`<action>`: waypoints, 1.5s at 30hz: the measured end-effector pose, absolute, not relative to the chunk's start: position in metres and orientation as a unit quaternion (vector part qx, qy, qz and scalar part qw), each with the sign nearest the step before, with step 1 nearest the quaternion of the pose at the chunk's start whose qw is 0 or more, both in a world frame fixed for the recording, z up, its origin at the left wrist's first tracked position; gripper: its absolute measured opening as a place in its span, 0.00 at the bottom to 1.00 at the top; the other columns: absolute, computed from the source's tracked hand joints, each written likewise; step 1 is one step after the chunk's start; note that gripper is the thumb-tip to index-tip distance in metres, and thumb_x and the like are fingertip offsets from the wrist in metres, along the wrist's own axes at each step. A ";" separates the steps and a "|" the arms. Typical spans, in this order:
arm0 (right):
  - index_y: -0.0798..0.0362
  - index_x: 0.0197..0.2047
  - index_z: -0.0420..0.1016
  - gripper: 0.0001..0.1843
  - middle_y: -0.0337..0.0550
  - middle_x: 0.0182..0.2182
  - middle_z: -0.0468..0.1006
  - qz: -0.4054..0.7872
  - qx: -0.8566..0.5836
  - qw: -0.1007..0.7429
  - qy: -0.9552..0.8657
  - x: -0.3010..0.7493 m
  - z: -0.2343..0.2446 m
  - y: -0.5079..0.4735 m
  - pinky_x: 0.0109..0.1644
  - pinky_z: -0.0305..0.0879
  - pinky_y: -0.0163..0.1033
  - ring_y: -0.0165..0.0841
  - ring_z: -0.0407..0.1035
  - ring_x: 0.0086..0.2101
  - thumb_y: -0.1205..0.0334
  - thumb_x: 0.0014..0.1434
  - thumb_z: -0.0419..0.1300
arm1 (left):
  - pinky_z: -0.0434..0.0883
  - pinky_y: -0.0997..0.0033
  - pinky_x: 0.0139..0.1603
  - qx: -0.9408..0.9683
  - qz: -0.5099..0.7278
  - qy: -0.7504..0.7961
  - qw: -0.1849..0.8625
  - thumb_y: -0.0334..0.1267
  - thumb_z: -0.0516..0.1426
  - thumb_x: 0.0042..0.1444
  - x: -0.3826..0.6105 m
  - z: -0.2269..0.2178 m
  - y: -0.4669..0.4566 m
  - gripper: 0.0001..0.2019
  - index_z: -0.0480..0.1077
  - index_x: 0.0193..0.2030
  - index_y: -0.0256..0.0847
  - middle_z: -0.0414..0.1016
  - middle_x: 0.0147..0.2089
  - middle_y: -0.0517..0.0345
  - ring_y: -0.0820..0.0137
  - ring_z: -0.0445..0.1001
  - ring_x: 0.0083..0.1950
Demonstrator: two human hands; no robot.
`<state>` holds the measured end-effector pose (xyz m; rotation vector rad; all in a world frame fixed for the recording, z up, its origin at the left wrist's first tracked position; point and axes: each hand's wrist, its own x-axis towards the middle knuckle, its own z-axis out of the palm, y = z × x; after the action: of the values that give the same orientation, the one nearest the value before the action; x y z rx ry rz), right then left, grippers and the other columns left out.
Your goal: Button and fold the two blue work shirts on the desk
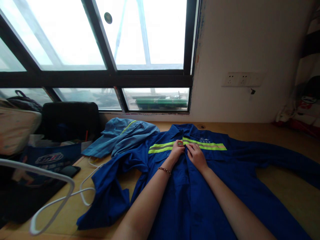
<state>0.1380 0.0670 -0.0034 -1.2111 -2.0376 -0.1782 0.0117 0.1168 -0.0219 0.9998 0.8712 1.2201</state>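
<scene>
A dark blue work jacket (pixel 210 180) lies spread on the wooden table, its collar toward the window and its sleeves out to both sides. A yellow-green reflective stripe with a grey band runs across its chest, with white lettering above it on the right. My left hand (pixel 177 149) pinches the front edge of the jacket at the stripe; a braided bracelet circles that wrist. Close beside it, my right hand (pixel 196 156) has its fingers closed on the other front edge. Whatever small fastening lies between the fingertips is hidden.
Lighter blue folded clothing (pixel 125 133) lies at the back left of the wooden table (pixel 272 186). A white cable (pixel 62 176) loops over the left side. A black chair back (pixel 71 120) and bags stand farther left. Wall sockets (pixel 243 79) are behind, right of the window.
</scene>
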 end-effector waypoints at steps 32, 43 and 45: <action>0.55 0.36 0.74 0.14 0.48 0.34 0.75 0.076 -0.551 0.508 -0.658 0.143 -0.002 0.069 0.43 0.63 0.40 0.35 0.68 0.36 0.65 0.56 0.47 | 0.61 0.79 0.25 0.576 0.489 0.402 0.517 0.27 0.58 0.41 0.013 -0.012 0.110 0.17 0.65 0.40 0.40 0.69 0.24 0.62 0.75 0.67 0.25; 0.52 0.33 0.70 0.05 0.48 0.30 0.71 -0.001 -0.629 0.315 -0.710 0.131 -0.010 0.015 0.34 0.61 0.37 0.36 0.67 0.33 0.66 0.51 0.55 | 0.66 0.77 0.33 0.626 0.466 0.358 0.512 0.18 0.54 0.34 0.021 -0.008 0.145 0.33 0.60 0.52 0.40 0.71 0.26 0.65 0.75 0.70 0.29; 0.52 0.31 0.68 0.03 0.46 0.28 0.71 0.011 -0.639 0.308 -0.705 0.135 -0.009 0.010 0.32 0.60 0.36 0.35 0.67 0.31 0.65 0.53 0.54 | 0.67 0.77 0.34 0.639 0.466 0.357 0.497 0.19 0.55 0.34 0.025 -0.010 0.150 0.34 0.59 0.52 0.40 0.70 0.26 0.65 0.75 0.70 0.28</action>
<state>0.1346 0.0095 -0.0091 -1.6886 -1.8631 0.0285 0.0248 0.1503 -0.0099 1.5466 0.8653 1.1293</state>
